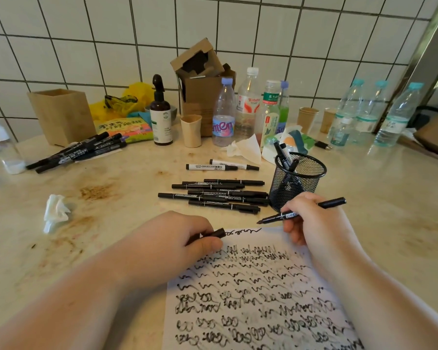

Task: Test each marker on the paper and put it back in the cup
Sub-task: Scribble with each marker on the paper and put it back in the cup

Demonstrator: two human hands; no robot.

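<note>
My right hand (314, 221) is at centre right of the frame, its fingers (292, 227) closed around a black marker (302, 210). The marker's bare tip points left and hangs just above the top edge of the paper (258, 294), beside a fresh scribble (240, 232) there; I cannot tell whether the tip touches the sheet. My left hand (177, 238) rests at centre frame on the paper's upper left corner, fingers curled shut on the marker's black cap (219, 233), which sticks out to the right between thumb and forefinger.

The paper fills the lower middle and lower right of the frame and is covered in rows of black squiggles and loops. The black mesh cup (297, 183) stands just above my right hand, with a few markers (283, 157) upright inside it. To the left of the cup, a row of black markers (213, 195) lies flat on the surface (111, 223), and just above them are two white markers (220, 166). Another heap of black markers (79, 152) lies at upper left, in front of a wooden box (61, 114).

A crumpled tissue (56, 210) sits at left. Along the tiled wall (288, 34) at the top stand water bottles (238, 109), a brown spray bottle (161, 114), a cardboard box (202, 79) and paper cups (191, 130).
</note>
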